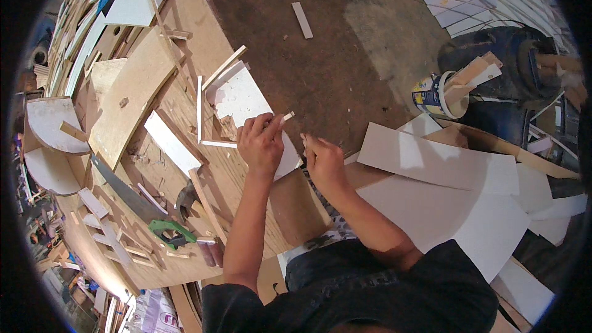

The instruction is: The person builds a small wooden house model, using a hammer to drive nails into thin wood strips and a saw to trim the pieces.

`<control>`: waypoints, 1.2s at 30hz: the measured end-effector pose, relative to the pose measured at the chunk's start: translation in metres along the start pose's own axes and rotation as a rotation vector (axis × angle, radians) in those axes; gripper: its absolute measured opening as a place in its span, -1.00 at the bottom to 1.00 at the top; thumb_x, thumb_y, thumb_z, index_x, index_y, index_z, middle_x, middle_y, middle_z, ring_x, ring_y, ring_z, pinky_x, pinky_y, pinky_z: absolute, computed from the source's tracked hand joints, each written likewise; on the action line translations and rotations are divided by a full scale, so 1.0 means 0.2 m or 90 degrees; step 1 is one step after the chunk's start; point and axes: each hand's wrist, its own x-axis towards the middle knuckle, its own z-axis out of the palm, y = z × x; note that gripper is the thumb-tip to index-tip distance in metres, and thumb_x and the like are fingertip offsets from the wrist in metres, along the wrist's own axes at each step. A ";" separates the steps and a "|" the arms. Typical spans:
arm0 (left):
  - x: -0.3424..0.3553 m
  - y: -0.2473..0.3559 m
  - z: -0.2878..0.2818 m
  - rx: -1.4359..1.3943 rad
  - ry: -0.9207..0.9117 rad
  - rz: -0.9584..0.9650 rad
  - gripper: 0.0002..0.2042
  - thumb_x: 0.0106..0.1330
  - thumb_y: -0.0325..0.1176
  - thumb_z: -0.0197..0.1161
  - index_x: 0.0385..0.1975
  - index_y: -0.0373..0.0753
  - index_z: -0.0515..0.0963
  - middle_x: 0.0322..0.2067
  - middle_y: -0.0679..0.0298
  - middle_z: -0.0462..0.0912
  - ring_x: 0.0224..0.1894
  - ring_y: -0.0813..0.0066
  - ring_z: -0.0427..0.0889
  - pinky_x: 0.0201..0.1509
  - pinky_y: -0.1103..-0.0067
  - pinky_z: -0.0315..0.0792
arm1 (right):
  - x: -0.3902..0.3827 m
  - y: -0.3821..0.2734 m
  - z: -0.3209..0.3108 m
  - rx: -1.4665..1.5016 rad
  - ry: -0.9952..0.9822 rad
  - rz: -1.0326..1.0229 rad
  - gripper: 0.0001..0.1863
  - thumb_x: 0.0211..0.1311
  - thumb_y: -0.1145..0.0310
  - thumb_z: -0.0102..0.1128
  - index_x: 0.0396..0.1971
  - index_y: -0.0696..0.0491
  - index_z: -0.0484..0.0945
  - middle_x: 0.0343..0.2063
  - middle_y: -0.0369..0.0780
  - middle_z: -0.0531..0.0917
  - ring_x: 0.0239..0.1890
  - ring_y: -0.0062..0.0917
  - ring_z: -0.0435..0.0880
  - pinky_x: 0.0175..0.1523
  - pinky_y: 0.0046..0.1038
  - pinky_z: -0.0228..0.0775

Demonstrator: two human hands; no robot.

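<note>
While the left hand (pixel 261 143) pinches a thin wood strip (pixel 285 116) over the white panel (pixel 243 98), my right hand (pixel 322 159) curls shut beside it, contents unclear; I judge fitting unfinished, loose strips remain on the bench (pixel 185 24).

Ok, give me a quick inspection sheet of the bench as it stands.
Surface: plywood workbench, scuffed, strewn with offcuts.
Job's things: white panel piece under left hand; thin wood strip at its fingertips; right hand beside it, grip unclear.
Clutter: handsaw with green handle, hammer, curved boards, loose strips.
Cables: nothing seen.
Surroundings: white sheets on floor, bucket holding wood scraps.
</note>
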 end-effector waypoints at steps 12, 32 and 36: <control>0.01 0.00 0.01 -0.001 0.001 0.006 -0.79 0.14 -0.37 0.51 -0.22 0.05 0.81 -0.21 0.54 0.72 -0.15 0.42 0.67 -0.09 0.39 0.48 | 0.11 -0.05 0.00 -0.057 -0.007 -0.039 -0.79 0.36 0.59 0.22 -0.05 0.18 0.68 -0.46 0.02 0.69 -0.36 -0.04 0.76 -0.26 -0.14 0.59; 0.01 0.01 0.00 -0.029 -0.008 0.002 -0.76 0.11 -0.41 0.52 -0.21 0.05 0.82 -0.20 0.52 0.73 -0.15 0.39 0.66 -0.08 0.37 0.46 | 0.14 -0.04 -0.01 -0.048 -0.022 -0.034 -0.76 0.36 0.59 0.20 -0.03 0.19 0.70 -0.40 0.04 0.72 -0.35 -0.06 0.77 -0.25 -0.14 0.58; -0.01 0.01 -0.01 -0.035 -0.017 0.036 -0.75 0.11 -0.40 0.52 -0.20 0.06 0.81 -0.19 0.53 0.73 -0.16 0.39 0.65 -0.06 0.36 0.44 | 0.01 0.00 0.00 -0.021 0.006 -0.025 -0.74 0.33 0.63 0.21 -0.01 0.21 0.70 -0.39 0.02 0.73 -0.36 -0.12 0.78 -0.24 -0.20 0.61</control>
